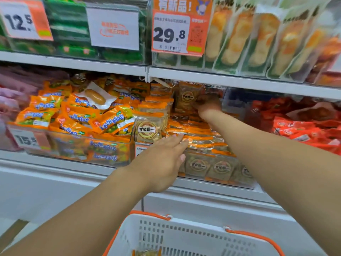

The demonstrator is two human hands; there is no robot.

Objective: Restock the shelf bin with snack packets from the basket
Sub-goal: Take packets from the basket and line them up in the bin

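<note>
A clear shelf bin (208, 174) on the middle shelf holds several brown-and-orange snack packets (198, 137) with a round logo. My right hand (208, 106) reaches deep into the back of the bin and grips an upright packet (187, 97) of the same kind. With fingers straight, my left hand (166, 159) rests at the bin's front edge, fingertips touching the top packets. Below, the white basket (184, 237) with orange handles shows one packet (147, 253) at its bottom.
Left of the bin is another bin of orange-and-yellow packets (77, 119), with a pale sausage packet (95, 97) on top. Red packets (304, 124) fill the bin on the right. The upper shelf (239, 81) hangs low over the bin, with price tags above.
</note>
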